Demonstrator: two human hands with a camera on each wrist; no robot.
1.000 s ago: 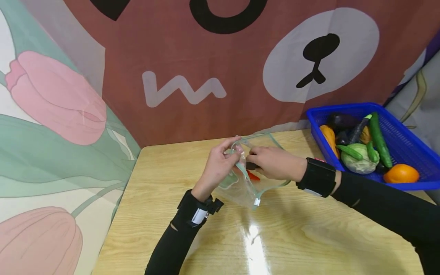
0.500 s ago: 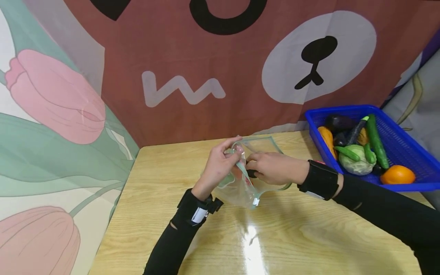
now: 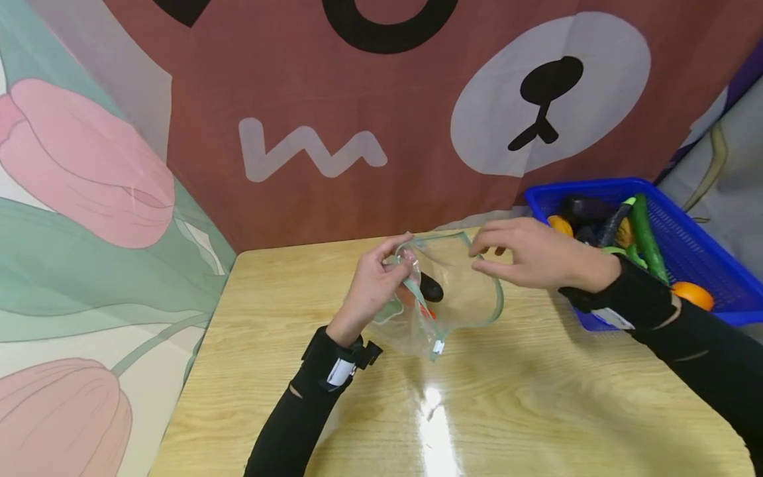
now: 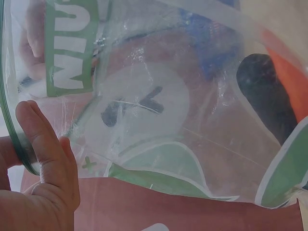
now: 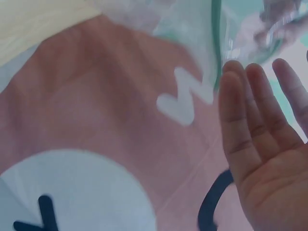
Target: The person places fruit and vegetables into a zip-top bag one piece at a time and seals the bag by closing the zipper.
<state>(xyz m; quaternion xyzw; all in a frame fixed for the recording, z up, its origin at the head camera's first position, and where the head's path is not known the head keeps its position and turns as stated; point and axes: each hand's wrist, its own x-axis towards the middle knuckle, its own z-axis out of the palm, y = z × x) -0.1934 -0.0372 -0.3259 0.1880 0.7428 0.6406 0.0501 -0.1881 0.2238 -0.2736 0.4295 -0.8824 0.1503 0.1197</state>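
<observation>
My left hand [image 3: 372, 281] pinches the green-edged rim of a clear zip bag [image 3: 471, 301] and holds its mouth spread. Inside the bag lies a dark, rounded, elongated vegetable [image 3: 432, 288], which looks like a small eggplant. Beside it is an orange-red item [image 4: 288, 79]; its kind is unclear through the plastic. My right hand [image 3: 524, 252] is just off the bag's right rim, fingers extended and holding nothing. In the right wrist view its fingers [image 5: 236, 106] are straight, near the bag's green edge.
A blue basket [image 3: 724, 281] stands at the right behind my right forearm. In it are a cucumber [image 3: 648, 238], eggplants [image 3: 587, 209], an orange round fruit or vegetable [image 3: 693, 295] and other produce partly hidden by the arm. A printed cloth [image 3: 310, 212] hangs behind the wooden table [image 3: 286, 305].
My right hand has let go of the dark vegetable inside the bag and drawn out, up and to the right. The left hand keeps its hold on the rim.
</observation>
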